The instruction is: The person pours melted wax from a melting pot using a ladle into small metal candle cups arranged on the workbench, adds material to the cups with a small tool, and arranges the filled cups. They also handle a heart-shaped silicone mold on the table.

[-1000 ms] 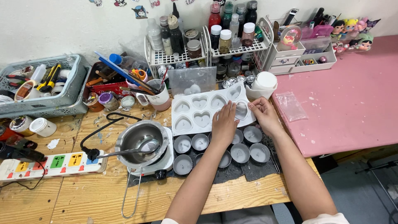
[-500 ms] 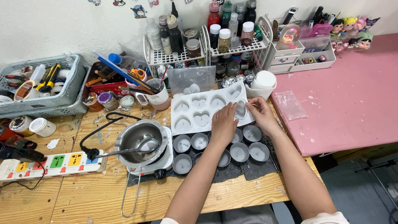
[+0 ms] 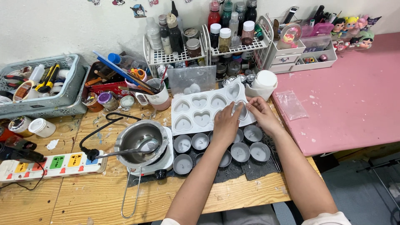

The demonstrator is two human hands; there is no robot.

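Mould's (image 3: pixel 200 109) corner now lifted — fingers (image 3: pixel 239 109) hiding cavity

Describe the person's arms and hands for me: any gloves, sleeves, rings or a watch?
Both hands are bare: no gloves on the left hand or the right hand. The forearms are uncovered down to the bottom edge of the head view, where white short sleeves just show. No watch, bracelet or ring is visible on either wrist or on the fingers that show.
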